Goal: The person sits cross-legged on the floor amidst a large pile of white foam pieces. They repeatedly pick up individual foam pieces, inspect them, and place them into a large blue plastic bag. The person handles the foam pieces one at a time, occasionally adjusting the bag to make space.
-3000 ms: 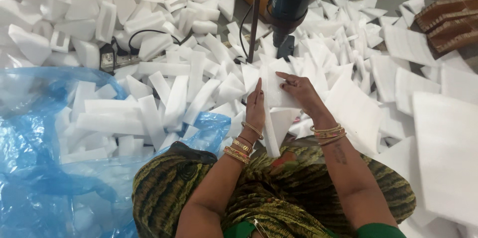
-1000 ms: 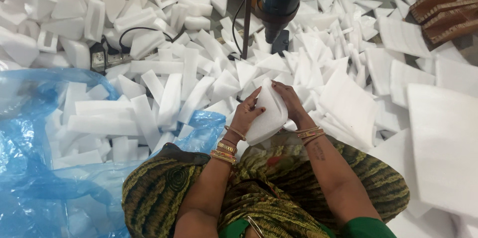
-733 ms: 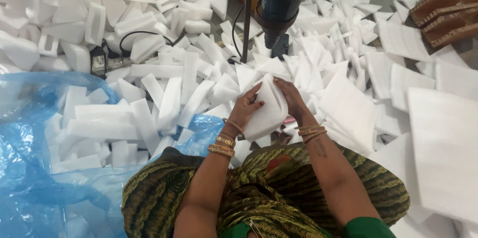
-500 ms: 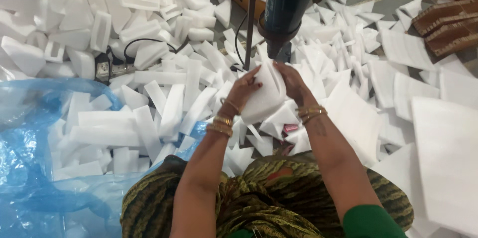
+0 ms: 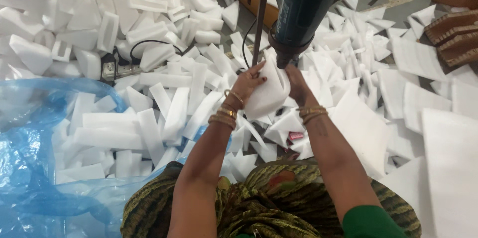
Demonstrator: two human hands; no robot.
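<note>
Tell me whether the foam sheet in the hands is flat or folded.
Folded. The foam sheet curves over itself between the left hand and right hand, under the hanging tool's nozzle.

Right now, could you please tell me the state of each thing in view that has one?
Left hand: gripping the foam piece's left edge.
Right hand: holding the foam piece's right side.
Foam piece: folded, raised to the nozzle.
Heat tool: mounted, nozzle pointing down.
Blue plastic bag: open, foam strips inside.
Power strip: cable plugged in.
</note>
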